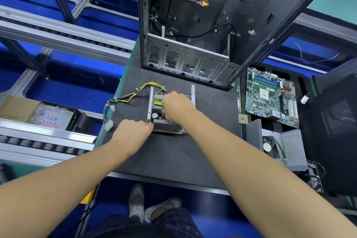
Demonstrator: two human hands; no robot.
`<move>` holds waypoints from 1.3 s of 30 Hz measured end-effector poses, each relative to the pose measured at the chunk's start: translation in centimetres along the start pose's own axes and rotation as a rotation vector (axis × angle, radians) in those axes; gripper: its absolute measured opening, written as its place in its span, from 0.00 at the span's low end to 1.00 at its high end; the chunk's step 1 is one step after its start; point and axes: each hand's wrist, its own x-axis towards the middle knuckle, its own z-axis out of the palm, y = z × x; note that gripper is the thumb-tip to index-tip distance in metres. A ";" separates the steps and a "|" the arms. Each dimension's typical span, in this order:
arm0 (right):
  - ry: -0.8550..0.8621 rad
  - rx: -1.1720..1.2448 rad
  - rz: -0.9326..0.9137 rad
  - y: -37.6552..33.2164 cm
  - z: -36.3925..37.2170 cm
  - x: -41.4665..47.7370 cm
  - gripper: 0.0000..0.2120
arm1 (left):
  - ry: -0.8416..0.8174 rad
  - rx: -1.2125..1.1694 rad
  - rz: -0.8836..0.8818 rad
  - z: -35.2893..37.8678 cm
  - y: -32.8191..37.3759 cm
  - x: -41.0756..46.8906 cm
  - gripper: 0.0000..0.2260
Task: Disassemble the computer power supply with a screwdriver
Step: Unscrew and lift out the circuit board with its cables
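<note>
Lying centred on the desk [173, 152], the opened power supply [166, 126] runs lengthwise away from the person, cable bundle [125, 98] trailing left. Right hand [176, 107]: grip closed on its internals. Left hand [133, 128]: grip pinching the near-left casing corner.

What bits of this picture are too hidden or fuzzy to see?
In the head view:
Under the right hand: what its fingers hold inside the open power supply.
Under the left hand, curled at the supply's near corner: its grip.
Bag label in the cardboard box: blurred.
Computer case: cut off by the top edge.
</note>
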 end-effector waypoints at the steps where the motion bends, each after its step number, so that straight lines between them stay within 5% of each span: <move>1: -0.005 -0.001 0.000 0.0 0.0 0.0 0.07 | 0.003 0.005 0.004 0.0 0.0 0.0 0.14; 13: -0.048 0.000 0.001 -0.1 -0.5 -0.3 0.07 | 0.044 0.059 0.022 0.2 -0.2 0.2 0.17; 20: -0.057 0.009 0.002 0.0 -0.6 -0.3 0.04 | 0.068 0.063 0.052 0.6 -0.8 1.2 0.03; 27: -0.060 0.010 -0.005 0.1 -0.4 -0.2 0.05 | 0.117 -0.040 0.034 1.3 -0.5 1.4 0.14; 39: -0.057 0.039 -0.016 0.3 -0.6 -0.5 0.10 | 0.038 -0.036 0.038 0.5 -0.5 1.3 0.13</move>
